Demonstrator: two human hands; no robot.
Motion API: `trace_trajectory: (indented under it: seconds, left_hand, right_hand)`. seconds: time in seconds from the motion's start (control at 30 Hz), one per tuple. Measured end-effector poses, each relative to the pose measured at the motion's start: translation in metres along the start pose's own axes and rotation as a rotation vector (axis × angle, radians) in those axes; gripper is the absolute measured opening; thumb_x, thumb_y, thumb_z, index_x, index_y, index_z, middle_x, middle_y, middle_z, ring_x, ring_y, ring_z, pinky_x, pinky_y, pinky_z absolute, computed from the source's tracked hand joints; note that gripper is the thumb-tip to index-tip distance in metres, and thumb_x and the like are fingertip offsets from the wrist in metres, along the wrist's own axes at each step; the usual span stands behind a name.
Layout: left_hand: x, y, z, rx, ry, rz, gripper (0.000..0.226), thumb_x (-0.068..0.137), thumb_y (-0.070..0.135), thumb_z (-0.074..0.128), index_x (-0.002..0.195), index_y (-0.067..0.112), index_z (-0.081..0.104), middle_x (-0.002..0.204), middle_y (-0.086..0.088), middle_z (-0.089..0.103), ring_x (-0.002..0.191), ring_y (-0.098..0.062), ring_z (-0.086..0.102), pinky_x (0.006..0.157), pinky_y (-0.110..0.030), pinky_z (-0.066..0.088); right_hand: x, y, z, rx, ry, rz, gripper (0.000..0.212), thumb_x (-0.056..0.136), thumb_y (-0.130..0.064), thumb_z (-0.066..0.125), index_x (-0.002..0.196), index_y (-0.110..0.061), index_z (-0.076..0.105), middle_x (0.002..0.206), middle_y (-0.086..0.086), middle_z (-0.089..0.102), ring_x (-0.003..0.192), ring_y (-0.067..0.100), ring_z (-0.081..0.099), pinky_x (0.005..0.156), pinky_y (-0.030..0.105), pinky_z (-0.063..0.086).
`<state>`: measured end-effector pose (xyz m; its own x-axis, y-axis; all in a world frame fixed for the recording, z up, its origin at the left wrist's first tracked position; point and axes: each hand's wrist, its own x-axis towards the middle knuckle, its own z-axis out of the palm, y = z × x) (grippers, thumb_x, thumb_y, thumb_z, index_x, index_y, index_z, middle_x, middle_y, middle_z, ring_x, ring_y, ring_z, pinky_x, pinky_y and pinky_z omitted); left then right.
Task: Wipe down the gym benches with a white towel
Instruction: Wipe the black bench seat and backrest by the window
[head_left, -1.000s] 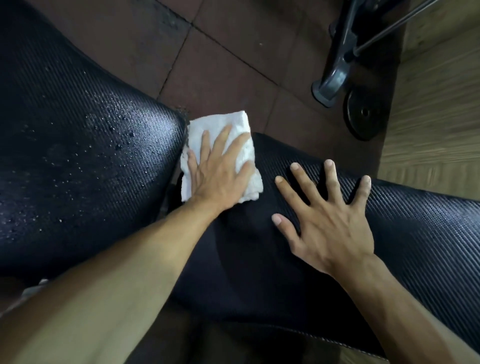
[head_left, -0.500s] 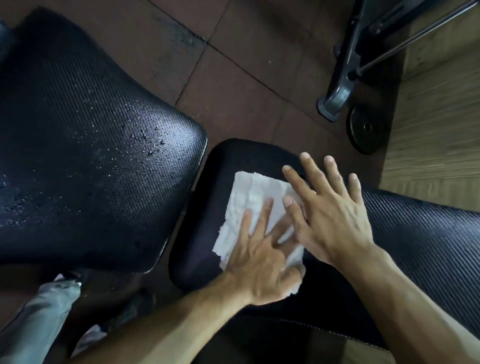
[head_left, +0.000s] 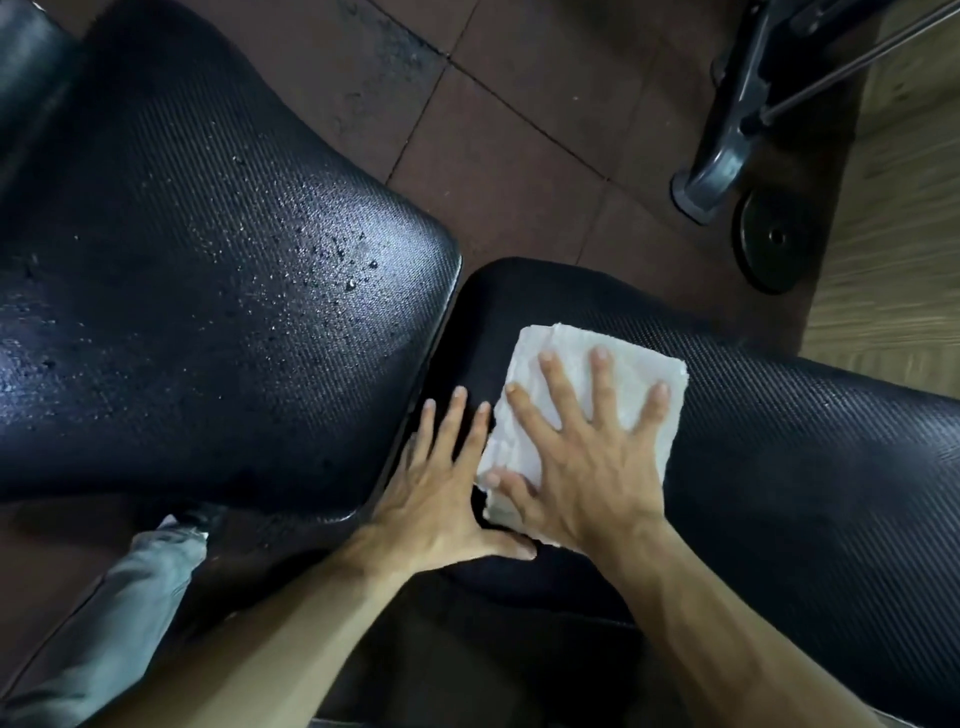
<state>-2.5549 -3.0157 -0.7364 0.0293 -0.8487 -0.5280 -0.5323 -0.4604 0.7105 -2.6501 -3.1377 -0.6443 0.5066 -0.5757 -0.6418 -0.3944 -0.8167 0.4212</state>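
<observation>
Head view, read from left to right. A trouser leg (head_left: 130, 587) showed at lower left. The left pad (head_left: 197, 270) of the bench lay beaded with droplets, apparently not yet wiped. Across the narrow gap began the right pad (head_left: 779, 467), on whose near end both hands rested. The left hand (head_left: 441, 499) lay flat on bare upholstery just beside the gap, its fingers (head_left: 452, 415) straight and slightly apart, holding nothing, its thumb reaching toward the towel's near edge. The white towel (head_left: 576, 353) — folded to a rectangle, its long axis running from the person toward the far right — lay flat on the pad directly under the right hand (head_left: 582, 467), whose fingers (head_left: 602, 379) were spread wide and pressed down on the cloth without gripping it. The right hand was thus the one set to drive the towel; the unwiped length of this pad extended to its right, the wet pad to its left. Farther right — a machine foot (head_left: 711, 182) and a weight plate (head_left: 774, 239) on the floor.
</observation>
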Motion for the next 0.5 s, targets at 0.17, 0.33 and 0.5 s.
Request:
trace_trajectory:
  seconds: [0.17,0.33,0.5]
  left_hand:
    - [-0.001,-0.001,0.001,0.006,0.005,-0.031,0.149,0.05,0.096,0.058,0.151,0.03,-0.029,0.15,0.01,-0.049,0.141,-0.02,-0.043,0.121,-0.043,-0.005]
    - [0.003,0.005,-0.008,0.007,-0.017,-0.042,0.144,0.053,0.096,0.056,0.153,0.032,-0.025,0.153,0.008,-0.045,0.145,-0.022,-0.035,0.122,-0.046,0.0]
    - [0.011,0.032,-0.016,0.04,0.011,0.028,0.136,0.055,0.097,0.052,0.153,0.037,-0.022,0.157,0.006,-0.039,0.149,-0.025,-0.027,0.124,-0.05,0.0]
  right_hand:
    - [-0.003,-0.005,-0.003,0.043,0.028,0.028,0.078,0.091,-0.074,0.025,0.16,-0.038,0.016,0.172,0.006,-0.004,0.152,0.049,-0.015,0.101,0.086,0.006]
    - [-0.009,0.016,0.002,0.064,0.091,0.051,0.072,0.09,-0.068,0.028,0.155,-0.036,0.033,0.171,0.003,0.008,0.155,0.046,-0.004,0.1,0.086,0.008]
    - [-0.026,0.078,-0.004,0.041,0.151,0.192,0.078,0.084,-0.067,0.021,0.153,-0.035,0.034,0.17,0.001,0.011,0.153,0.046,0.006,0.103,0.083,0.016]
